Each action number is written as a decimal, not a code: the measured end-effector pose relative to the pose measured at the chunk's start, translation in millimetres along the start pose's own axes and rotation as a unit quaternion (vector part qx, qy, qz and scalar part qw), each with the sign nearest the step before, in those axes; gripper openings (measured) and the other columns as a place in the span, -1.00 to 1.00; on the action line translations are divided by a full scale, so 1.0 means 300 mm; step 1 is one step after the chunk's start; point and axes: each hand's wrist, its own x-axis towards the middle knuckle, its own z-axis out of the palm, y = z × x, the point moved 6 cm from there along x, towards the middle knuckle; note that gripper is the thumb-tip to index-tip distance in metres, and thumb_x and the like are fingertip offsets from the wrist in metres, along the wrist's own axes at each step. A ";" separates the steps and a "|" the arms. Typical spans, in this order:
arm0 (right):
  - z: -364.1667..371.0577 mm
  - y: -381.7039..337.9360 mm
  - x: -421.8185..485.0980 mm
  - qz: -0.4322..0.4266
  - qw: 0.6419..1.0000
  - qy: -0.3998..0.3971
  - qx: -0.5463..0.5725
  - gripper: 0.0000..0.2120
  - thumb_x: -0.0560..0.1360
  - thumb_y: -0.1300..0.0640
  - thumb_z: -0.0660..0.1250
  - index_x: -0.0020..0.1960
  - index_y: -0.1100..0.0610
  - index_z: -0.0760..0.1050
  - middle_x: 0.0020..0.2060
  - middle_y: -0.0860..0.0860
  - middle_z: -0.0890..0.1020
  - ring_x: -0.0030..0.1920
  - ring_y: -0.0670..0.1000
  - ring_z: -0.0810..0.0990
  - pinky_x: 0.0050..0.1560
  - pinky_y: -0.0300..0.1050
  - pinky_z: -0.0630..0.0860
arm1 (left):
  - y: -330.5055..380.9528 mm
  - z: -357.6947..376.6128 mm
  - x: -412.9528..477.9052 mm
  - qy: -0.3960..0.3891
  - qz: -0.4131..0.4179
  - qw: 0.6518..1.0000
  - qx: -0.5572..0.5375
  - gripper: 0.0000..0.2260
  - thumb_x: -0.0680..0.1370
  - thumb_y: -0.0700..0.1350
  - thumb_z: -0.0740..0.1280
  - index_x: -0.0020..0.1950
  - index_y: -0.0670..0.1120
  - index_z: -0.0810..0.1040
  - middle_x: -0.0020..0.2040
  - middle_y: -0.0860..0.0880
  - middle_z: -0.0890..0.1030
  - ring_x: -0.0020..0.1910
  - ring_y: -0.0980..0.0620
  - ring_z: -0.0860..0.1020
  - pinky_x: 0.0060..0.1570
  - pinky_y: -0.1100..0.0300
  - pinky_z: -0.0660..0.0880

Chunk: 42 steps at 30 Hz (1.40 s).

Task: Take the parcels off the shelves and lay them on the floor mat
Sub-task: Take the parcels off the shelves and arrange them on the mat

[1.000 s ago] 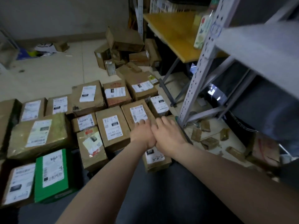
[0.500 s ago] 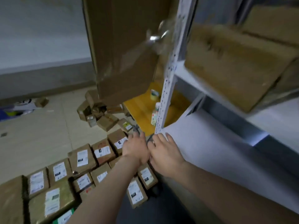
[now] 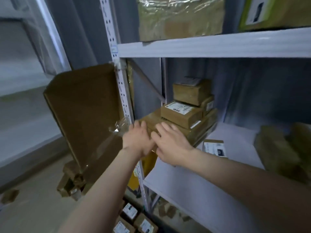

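Observation:
A stack of brown parcels stands at the back left of the white middle shelf (image 3: 198,185): a wide flat box (image 3: 198,130) at the bottom, a labelled box (image 3: 180,113) on it, and a third box (image 3: 190,91) on top. My left hand (image 3: 137,140) and my right hand (image 3: 170,142) reach side by side to the front edge of the flat box, fingers extended; whether they touch it is unclear. A small labelled parcel (image 3: 214,147) lies flat on the shelf to the right. Parcels (image 3: 134,219) lie on the floor below.
A big open cardboard box (image 3: 84,118) hangs beside the perforated shelf post (image 3: 122,91), left of my hands. A blurred brown parcel (image 3: 284,148) sits at the shelf's right. The upper shelf (image 3: 210,46) carries a taped parcel (image 3: 181,17) and a green-edged one (image 3: 276,12).
My view has swung up from the parcels on the floor to the middle shelf. Both hands rose together and now reach the stack of boxes.

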 end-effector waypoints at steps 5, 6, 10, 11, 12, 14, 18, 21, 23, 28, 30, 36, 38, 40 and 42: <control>-0.097 0.177 -0.086 0.022 0.999 0.014 -0.027 -0.79 0.43 0.08 0.30 0.04 0.11 0.46 0.05 0.11 0.52 0.12 0.16 0.46 0.12 0.06 0.41 | 0.212 -0.082 0.065 0.026 0.078 0.996 0.036 -0.49 0.50 0.23 0.10 0.33 -0.06 0.33 0.28 -0.12 0.41 0.26 -0.14 0.39 0.02 0.00 0.43; -0.101 0.209 -0.103 0.028 0.999 0.011 -0.026 -0.79 0.44 0.08 0.29 0.05 0.10 0.45 0.06 0.11 0.51 0.13 0.15 0.46 0.13 0.05 0.40 | 0.246 -0.080 0.074 0.027 0.083 0.996 0.033 -0.49 0.50 0.24 0.10 0.32 -0.06 0.33 0.29 -0.12 0.41 0.26 -0.14 0.39 0.03 0.00 0.43; -0.042 0.300 -0.158 0.052 0.998 -0.026 -0.008 -0.75 0.48 0.07 0.25 0.15 0.08 0.42 0.16 0.12 0.47 0.19 0.15 0.41 0.19 0.06 0.37 | 0.333 -0.005 0.107 0.002 0.064 0.998 0.009 -0.42 0.51 0.26 0.12 0.41 -0.07 0.30 0.36 -0.13 0.38 0.34 -0.15 0.34 0.14 -0.03 0.43; -0.015 0.317 -0.166 0.063 0.997 -0.040 -0.002 -0.72 0.49 0.06 0.25 0.18 0.08 0.41 0.20 0.12 0.46 0.22 0.15 0.40 0.21 0.05 0.36 | 0.345 0.027 0.114 -0.015 0.051 0.999 0.001 -0.42 0.52 0.25 0.12 0.43 -0.07 0.29 0.37 -0.14 0.37 0.36 -0.15 0.33 0.17 -0.04 0.42; 0.013 0.333 -0.172 0.074 0.996 -0.055 0.006 -0.70 0.49 0.05 0.26 0.20 0.06 0.40 0.22 0.12 0.44 0.24 0.15 0.39 0.21 0.05 0.35 | 0.353 0.060 0.121 -0.029 0.040 0.999 -0.005 -0.43 0.53 0.23 0.12 0.43 -0.07 0.29 0.38 -0.14 0.37 0.36 -0.16 0.33 0.20 -0.05 0.41; 0.072 0.355 -0.172 0.092 0.992 -0.086 0.034 -0.66 0.48 0.03 0.28 0.23 0.04 0.36 0.26 0.12 0.40 0.28 0.16 0.37 0.22 0.04 0.36 | 0.364 0.119 0.133 -0.045 0.032 0.998 -0.013 -0.49 0.55 0.19 0.10 0.40 -0.08 0.32 0.37 -0.15 0.39 0.35 -0.16 0.34 0.21 -0.05 0.41; 0.180 0.391 -0.145 0.129 0.979 -0.118 0.104 -0.53 0.46 0.03 0.36 0.30 0.07 0.29 0.33 0.12 0.32 0.36 0.17 0.32 0.30 0.07 0.39 | 0.348 0.212 0.154 -0.065 0.023 0.997 -0.019 -0.61 0.61 0.13 0.10 0.33 -0.06 0.37 0.31 -0.13 0.45 0.31 -0.15 0.39 0.15 -0.04 0.43; 0.215 0.480 -0.107 0.215 0.958 -0.072 0.175 -0.36 0.44 0.03 0.44 0.39 0.12 0.21 0.38 0.11 0.25 0.36 0.18 0.36 0.23 0.03 0.44 | 0.302 0.256 0.167 -0.083 0.009 0.996 -0.026 -0.63 0.62 0.12 0.13 0.32 -0.06 0.37 0.29 -0.13 0.46 0.27 -0.14 0.42 0.12 -0.03 0.46; 0.204 0.562 -0.067 0.268 0.944 -0.009 0.193 -0.24 0.39 0.02 0.51 0.43 0.14 0.19 0.41 0.13 0.21 0.39 0.21 0.34 0.28 0.05 0.45 | 0.271 0.258 0.183 -0.074 0.000 0.997 -0.035 -0.63 0.62 0.12 0.13 0.31 -0.07 0.36 0.28 -0.14 0.47 0.25 -0.15 0.43 0.11 -0.03 0.46; 0.131 0.788 0.062 0.391 0.882 0.125 0.230 0.10 0.21 -0.14 0.63 0.53 0.11 0.09 0.50 0.18 0.14 0.47 0.24 0.20 0.41 0.12 0.33 | 0.247 0.186 0.249 -0.014 -0.026 0.997 -0.076 -0.56 0.62 0.11 0.17 0.42 -0.10 0.32 0.35 -0.14 0.42 0.33 -0.15 0.39 0.18 -0.04 0.45; 0.122 0.871 0.105 0.422 0.855 0.137 0.270 0.25 0.15 -0.20 0.64 0.59 0.09 -0.02 0.52 0.21 0.12 0.51 0.25 0.12 0.48 0.10 0.20 | 0.259 0.155 0.272 0.011 -0.019 0.996 -0.081 -0.57 0.62 0.10 0.17 0.40 -0.11 0.33 0.34 -0.14 0.41 0.34 -0.15 0.38 0.18 -0.03 0.44; 0.166 1.021 0.209 0.450 0.823 0.088 0.334 0.40 0.15 -0.19 0.66 0.61 -0.05 -0.29 0.60 0.16 -0.16 0.59 0.20 -0.11 0.55 0.12 0.05 | 0.276 0.105 0.325 0.055 -0.022 0.993 -0.101 -0.56 0.61 0.12 0.18 0.39 -0.10 0.34 0.33 -0.11 0.39 0.34 -0.11 0.35 0.15 -0.02 0.43; 0.184 1.055 0.233 0.452 0.821 0.072 0.341 0.42 0.13 -0.19 0.67 0.60 -0.06 -0.31 0.60 0.15 -0.15 0.59 0.20 -0.12 0.54 0.12 0.05 | 0.282 0.097 0.339 0.060 -0.022 0.992 -0.104 -0.57 0.61 0.12 0.18 0.39 -0.10 0.34 0.33 -0.10 0.40 0.32 -0.10 0.36 0.13 -0.01 0.43; 0.199 1.083 0.248 0.449 0.820 0.058 0.350 0.45 0.10 -0.19 0.68 0.60 -0.06 -0.33 0.59 0.17 -0.11 0.58 0.21 -0.10 0.54 0.12 0.07 | 0.289 0.090 0.351 0.066 -0.023 0.991 -0.111 -0.57 0.61 0.12 0.18 0.38 -0.10 0.35 0.32 -0.10 0.40 0.31 -0.09 0.38 0.12 -0.01 0.43; 0.213 1.101 0.258 0.445 0.825 0.039 0.347 0.47 0.09 -0.18 0.69 0.59 -0.08 -0.35 0.58 0.19 -0.02 0.57 0.22 -0.02 0.53 0.14 0.13 | 0.296 0.085 0.357 0.070 -0.024 0.990 -0.120 -0.56 0.61 0.12 0.18 0.38 -0.10 0.35 0.32 -0.10 0.40 0.30 -0.09 0.39 0.11 -0.01 0.44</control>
